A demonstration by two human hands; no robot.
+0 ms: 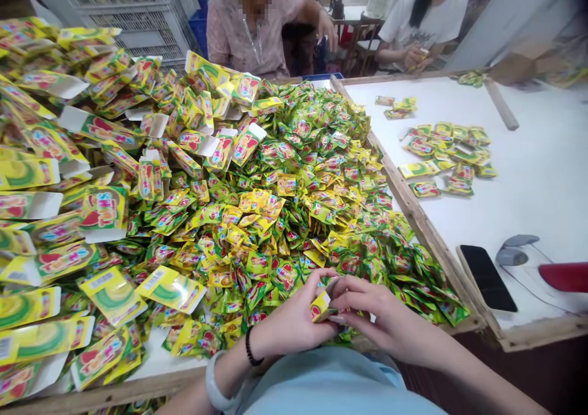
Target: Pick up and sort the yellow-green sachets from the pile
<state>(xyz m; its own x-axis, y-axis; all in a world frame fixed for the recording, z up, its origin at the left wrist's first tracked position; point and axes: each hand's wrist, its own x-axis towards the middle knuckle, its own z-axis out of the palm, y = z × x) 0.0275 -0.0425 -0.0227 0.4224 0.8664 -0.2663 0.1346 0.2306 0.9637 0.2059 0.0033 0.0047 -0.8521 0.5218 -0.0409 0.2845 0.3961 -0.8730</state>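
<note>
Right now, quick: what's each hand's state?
Left hand: closed, holding a small yellow carton.
Right hand: curled at that carton; whether it grips anything cannot be told.

Heaped sachets (pixel 287 185) and stacked crates (pixel 138 22) suggest a workshop.

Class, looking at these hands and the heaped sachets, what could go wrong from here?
The small carton between the left hand and right hand might crumple if squeezed hard. Loose cartons piled by the near wooden rim could slide off. Sachets heaped against the wooden divider could spill over towards the phone.
</note>
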